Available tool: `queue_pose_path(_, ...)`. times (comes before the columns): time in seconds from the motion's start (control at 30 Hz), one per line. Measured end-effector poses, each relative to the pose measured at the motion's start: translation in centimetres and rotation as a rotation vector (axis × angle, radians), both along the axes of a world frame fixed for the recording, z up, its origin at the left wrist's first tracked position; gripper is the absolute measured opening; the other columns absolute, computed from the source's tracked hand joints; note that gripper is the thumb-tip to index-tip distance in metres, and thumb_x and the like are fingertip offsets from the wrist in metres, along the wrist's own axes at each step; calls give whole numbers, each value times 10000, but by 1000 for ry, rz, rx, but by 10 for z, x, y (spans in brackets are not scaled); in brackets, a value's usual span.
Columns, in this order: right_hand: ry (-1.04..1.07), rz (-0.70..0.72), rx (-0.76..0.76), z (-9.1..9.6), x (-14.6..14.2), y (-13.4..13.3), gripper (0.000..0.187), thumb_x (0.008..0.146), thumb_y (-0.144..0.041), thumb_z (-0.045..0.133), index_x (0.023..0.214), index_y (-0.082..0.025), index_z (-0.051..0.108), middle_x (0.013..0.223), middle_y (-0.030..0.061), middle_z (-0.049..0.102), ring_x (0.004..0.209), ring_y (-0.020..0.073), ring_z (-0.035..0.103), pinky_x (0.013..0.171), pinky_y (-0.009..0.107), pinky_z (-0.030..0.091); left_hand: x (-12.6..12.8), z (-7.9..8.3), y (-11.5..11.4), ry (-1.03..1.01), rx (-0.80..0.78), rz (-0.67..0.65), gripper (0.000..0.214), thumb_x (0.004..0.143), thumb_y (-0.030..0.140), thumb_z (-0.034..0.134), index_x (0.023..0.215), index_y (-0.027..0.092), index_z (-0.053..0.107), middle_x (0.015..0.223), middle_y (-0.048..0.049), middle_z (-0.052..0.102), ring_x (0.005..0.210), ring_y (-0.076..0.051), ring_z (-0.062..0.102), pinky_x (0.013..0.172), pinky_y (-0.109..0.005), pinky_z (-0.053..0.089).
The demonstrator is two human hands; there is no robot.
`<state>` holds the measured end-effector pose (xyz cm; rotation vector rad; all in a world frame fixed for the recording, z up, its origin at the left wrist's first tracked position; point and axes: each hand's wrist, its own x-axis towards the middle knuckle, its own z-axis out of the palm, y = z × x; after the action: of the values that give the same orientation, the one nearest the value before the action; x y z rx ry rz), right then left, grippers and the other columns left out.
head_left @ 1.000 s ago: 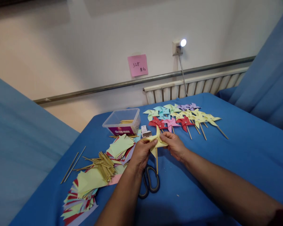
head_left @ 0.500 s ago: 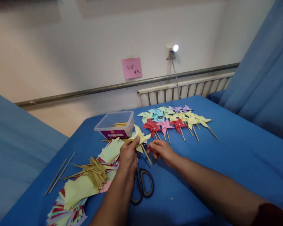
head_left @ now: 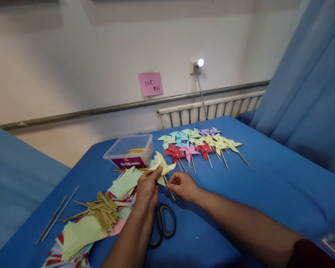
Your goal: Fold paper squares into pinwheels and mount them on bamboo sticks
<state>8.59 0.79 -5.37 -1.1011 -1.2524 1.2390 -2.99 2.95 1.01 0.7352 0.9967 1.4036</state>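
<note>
A pale yellow paper pinwheel (head_left: 164, 166) on a thin wooden stick is in my left hand (head_left: 147, 187), its thumb pressed on the paper near the hub. My right hand (head_left: 184, 185) is closed, with thumb and fingertips pinched at the stick (head_left: 172, 195) below the paper blades. Under my left wrist lie scissors (head_left: 171, 225) with black handles; the blades are hidden. Past my hands, several finished pinwheels in red, pink, yellow, green, blue and purple lie in rows, among them a pink pinwheel (head_left: 190, 150).
A clear plastic box (head_left: 115, 150) holding sticks stands at the back left. Loose sticks (head_left: 107, 212) lie on fanned coloured paper sheets (head_left: 83, 234) at left, beside two long thin rods (head_left: 53, 219). The blue cloth (head_left: 240, 201) covers the table; a radiator (head_left: 190, 114) runs behind.
My right hand has closed in on the stick, from beside it to pinching it. The left hand keeps its hold on the yellow pinwheel. The whole view has shifted slightly.
</note>
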Motion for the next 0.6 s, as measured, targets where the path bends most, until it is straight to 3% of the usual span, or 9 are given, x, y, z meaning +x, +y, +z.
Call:
queue_pose_path(0.23,-56,-52,16,1,0,2,118,705,-211,666,649,-181,567,535,-56,536,468,76,452,450,191,350,2,-4,3,12,-49,-101,335,518,202,862,807,82,743,751,-64,734,695,-141,640,727,-249,490)
queue_pose_path(0.6,-220,-90,27,2,0,-3,121,721,-236,661,635,-183,595,539,-39,596,486,86,504,464,182,369,-1,-9,4,18,-28,-5,333,490,174,855,789,95,733,779,-59,732,725,-163,649,761,-277,488)
